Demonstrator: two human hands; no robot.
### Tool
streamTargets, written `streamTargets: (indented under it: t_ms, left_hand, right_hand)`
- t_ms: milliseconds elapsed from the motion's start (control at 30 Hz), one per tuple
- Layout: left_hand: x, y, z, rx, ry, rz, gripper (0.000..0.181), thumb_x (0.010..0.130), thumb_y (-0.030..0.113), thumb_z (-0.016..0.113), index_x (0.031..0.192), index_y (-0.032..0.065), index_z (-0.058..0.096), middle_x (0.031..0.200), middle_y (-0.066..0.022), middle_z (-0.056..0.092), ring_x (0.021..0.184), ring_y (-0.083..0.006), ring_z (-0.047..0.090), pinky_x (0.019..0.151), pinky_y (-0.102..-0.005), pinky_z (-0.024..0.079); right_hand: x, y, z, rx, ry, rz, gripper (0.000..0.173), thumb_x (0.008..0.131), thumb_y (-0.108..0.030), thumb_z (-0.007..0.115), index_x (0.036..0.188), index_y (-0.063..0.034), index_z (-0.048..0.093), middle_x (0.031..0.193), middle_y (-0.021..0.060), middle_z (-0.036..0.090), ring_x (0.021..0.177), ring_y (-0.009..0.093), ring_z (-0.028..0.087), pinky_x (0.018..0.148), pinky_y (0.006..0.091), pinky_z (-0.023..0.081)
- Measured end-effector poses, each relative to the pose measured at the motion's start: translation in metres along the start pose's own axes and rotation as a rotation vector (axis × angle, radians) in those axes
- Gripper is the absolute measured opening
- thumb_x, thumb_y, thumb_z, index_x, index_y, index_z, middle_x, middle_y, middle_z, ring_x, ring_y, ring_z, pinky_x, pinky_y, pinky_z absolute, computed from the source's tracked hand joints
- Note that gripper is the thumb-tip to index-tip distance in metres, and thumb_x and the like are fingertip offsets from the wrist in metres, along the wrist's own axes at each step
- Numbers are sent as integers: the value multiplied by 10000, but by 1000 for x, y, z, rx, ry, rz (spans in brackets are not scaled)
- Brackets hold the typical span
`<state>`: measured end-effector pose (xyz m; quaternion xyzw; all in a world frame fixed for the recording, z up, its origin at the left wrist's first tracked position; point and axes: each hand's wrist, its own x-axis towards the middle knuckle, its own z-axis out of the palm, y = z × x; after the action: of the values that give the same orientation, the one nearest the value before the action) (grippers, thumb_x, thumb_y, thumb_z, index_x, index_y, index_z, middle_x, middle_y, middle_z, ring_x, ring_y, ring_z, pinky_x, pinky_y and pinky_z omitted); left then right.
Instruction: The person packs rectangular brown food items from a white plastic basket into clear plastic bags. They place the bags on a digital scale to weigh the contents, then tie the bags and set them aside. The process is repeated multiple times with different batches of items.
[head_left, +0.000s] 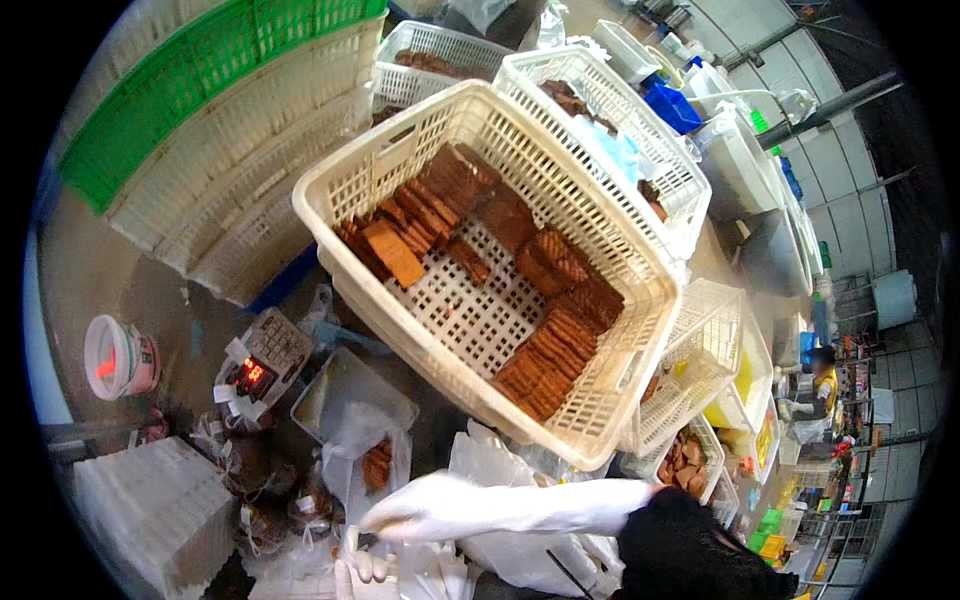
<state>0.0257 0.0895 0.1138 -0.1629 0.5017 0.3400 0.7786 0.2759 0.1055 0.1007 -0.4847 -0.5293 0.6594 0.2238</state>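
My right hand (409, 514), in a white glove and sleeve, reaches in from the right and is blurred. Just below it, at the bottom edge, is my left hand (365, 571), white-gloved with fingers curled. The two hands nearly meet beside a clear plastic bag (345, 480) holding brown slices (376, 465). Whether either hand grips the bag is hard to tell. White plastic bags (435, 574) lie under my right forearm. Beyond, a large cream plastic crate (442, 334) holds rows of brown sliced blocks (551, 352), perhaps pressed tofu, along its sides.
Left of the crate, a digital scale (262, 360) with a lit red display stands near a grey tub (322, 397) and a white bucket (120, 356). Filled, tied bags (262, 525) sit by a white box (154, 510). Stacked crates (247, 150) rise at upper left. A person (814, 397) is far right.
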Motion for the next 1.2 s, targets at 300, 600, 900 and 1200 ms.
streamTargets:
  t_ms: [300, 600, 900, 1200]
  left_hand:
    - [50, -27, -35, 171, -19, -75, 449, 998, 275, 411, 1319, -32, 470, 1058, -101, 605, 1053, -221, 530, 1044, -410, 370]
    - [41, -38, -44, 384, 102, 6, 444, 995, 318, 411, 1301, 6, 492, 1005, -67, 618, 953, -182, 560, 1015, -387, 383]
    - [38, -32, -62, 401, 141, 16, 413, 1002, 238, 406, 1343, 10, 455, 1004, -67, 630, 804, -156, 572, 954, -372, 456]
    - [34, -29, -65, 1283, -182, 443, 432, 1008, 187, 396, 1409, 29, 369, 1295, -105, 537, 1013, -213, 560, 964, -379, 463]
  right_hand:
    - [-136, 188, -296, -1076, 1021, 857, 775, 730, -341, 778, 1341, -14, 432, 1169, 249, 580, 1111, 328, 564, 979, 416, 440]
    - [-105, 219, -252, -734, 1171, 475, 253, 858, -155, 576, 1100, -82, 591, 1095, 182, 625, 1001, 299, 617, 837, 377, 511]
    - [-88, 221, -278, -932, 1099, 951, 1216, 573, -527, 840, 1463, -6, 198, 1477, 231, 284, 1368, 371, 289, 1127, 484, 222]
    - [-96, 197, -312, -943, 1094, 1025, 1112, 538, -712, 751, 1294, 52, 470, 1265, 212, 553, 1195, 318, 527, 1020, 434, 396]
